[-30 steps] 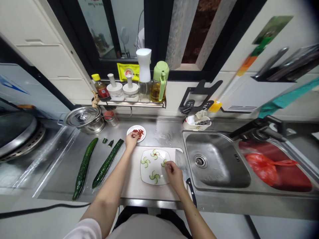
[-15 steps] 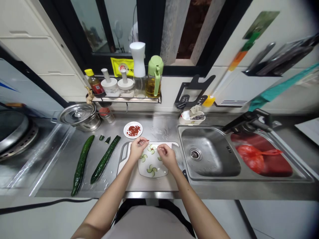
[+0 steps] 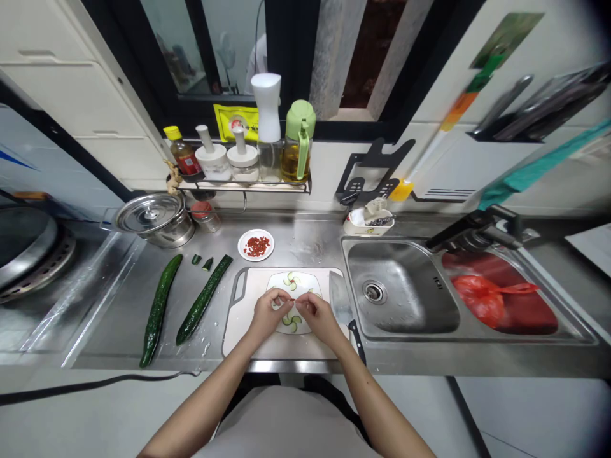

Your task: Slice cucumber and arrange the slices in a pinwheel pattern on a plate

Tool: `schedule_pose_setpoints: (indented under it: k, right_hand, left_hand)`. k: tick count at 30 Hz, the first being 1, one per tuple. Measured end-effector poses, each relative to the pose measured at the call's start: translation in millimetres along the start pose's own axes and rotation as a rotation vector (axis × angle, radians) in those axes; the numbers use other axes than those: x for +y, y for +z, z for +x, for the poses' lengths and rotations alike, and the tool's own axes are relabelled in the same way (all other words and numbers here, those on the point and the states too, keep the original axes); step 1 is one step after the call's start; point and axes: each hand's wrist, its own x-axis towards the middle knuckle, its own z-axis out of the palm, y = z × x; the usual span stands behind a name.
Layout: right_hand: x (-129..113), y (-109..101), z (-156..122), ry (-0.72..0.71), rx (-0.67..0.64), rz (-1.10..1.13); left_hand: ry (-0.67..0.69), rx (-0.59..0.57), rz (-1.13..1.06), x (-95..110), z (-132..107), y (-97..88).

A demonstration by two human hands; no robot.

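Observation:
Over the white plate (image 3: 312, 284) my left hand (image 3: 272, 313) pinches a small red piece (image 3: 293, 299) between thumb and forefinger. My right hand (image 3: 319, 316) is closed too, its fingertips meeting the same piece from the right. Cucumber slices (image 3: 292, 323) are fanned in pinwheels on the plate; one at the back (image 3: 292, 280) has red at its centre. My hands hide the side pinwheels. Beneath the plate lies a cutting board (image 3: 238, 331). A saucer (image 3: 242, 253) of red pieces (image 3: 258, 246) stands behind it.
Two cucumbers (image 3: 160, 312) (image 3: 203, 302) and cut ends (image 3: 207, 263) lie to the left. A knife (image 3: 356, 340) rests along the board's right edge, beside the sink (image 3: 401, 286). A lidded pot (image 3: 155, 219) stands back left; bottles and jars (image 3: 212, 162) fill the shelf.
My left hand has moved right and toward me with the red piece, from near the back pinwheel. My right hand has come slightly nearer, and the fingertips now meet.

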Motion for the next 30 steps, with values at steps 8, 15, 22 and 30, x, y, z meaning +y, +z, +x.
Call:
schedule_pose_setpoints:
  k: [8, 15, 22, 30]
  right_hand:
    - [8.0, 4.4, -26.4, 0.054, -0.002, -0.002]
    - [10.1, 0.3, -31.1, 0.052, 0.027, 0.046]
    - [13.9, -13.7, -31.1, 0.037, 0.026, -0.049]
    - [34.9, -28.7, -12.3, 0.04, 0.062, -0.092]
  left_hand:
    - [-0.032, -0.106, 0.048, -4.8, -19.2, 5.8]
    - [-0.006, -0.156, 0.071, 0.2, -21.2, 11.3]
    - [0.02, -0.197, 0.138, 2.6, -18.9, 18.2]
    - [-0.01, -0.212, 0.202, -2.5, -1.0, 26.5]
